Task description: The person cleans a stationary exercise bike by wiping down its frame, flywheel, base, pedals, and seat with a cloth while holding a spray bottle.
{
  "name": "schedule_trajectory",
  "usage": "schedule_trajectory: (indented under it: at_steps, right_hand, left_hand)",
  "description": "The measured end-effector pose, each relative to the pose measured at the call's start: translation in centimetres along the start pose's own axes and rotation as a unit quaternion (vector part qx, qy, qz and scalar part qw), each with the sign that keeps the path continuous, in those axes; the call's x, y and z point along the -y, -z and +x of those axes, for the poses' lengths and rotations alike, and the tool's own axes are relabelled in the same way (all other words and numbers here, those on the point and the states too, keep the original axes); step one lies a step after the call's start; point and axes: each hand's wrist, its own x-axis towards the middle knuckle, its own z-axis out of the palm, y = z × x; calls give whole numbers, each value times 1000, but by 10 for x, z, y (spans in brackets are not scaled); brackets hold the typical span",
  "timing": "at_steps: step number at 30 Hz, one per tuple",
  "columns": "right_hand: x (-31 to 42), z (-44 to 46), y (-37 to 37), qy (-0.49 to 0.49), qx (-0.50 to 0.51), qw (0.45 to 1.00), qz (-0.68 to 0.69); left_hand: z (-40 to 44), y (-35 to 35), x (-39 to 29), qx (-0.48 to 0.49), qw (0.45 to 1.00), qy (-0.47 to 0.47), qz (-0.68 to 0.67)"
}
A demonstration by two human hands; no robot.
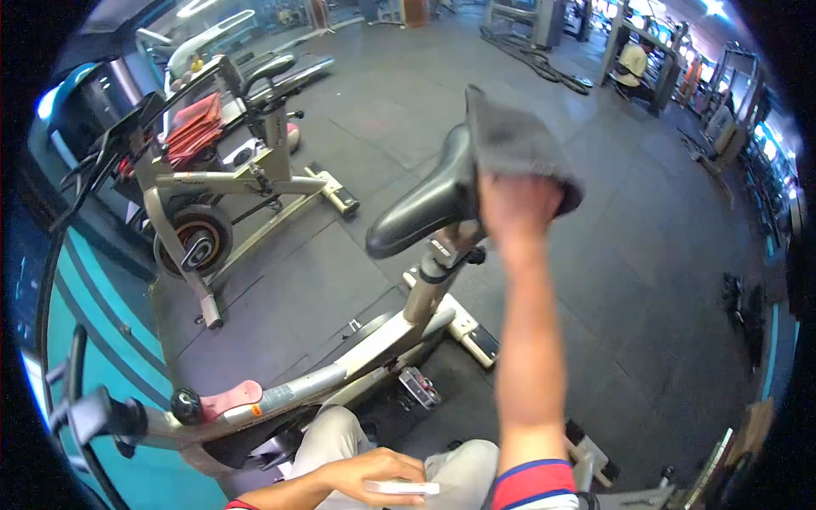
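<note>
My right hand, blurred by motion, reaches out and presses a dark grey cloth against the back of the black saddle of an exercise bike. The cloth drapes over the saddle's wide end and hides it. Below the saddle is the bike's seat post, joined to a pale frame. Close to my lap, my left hand has its fingers curled around a flat white object, seen edge-on; its kind is unclear.
A second exercise bike stands at the left with red cloth on it. A pink item rests on the near bike's frame by a black knob. A person sits among gym machines at the back right. Thick rope lies on the floor.
</note>
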Motion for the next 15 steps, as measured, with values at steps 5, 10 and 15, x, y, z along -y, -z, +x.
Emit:
schedule_trajectory:
  at_steps: [5, 10, 15]
  right_hand:
    - [5, -113, -30, -112, -140, 943, 279]
    - [0, -180, 79, -609, -111, 371, 692]
    - [-1, -229, 236, -666, -131, 443, 585]
  left_hand:
    - [15, 22, -104, 5, 1000, -16, -20]
    - [35, 28, -215, 84, 996, -25, 5]
    - [49, 29, -341, 91, 996, -6, -7]
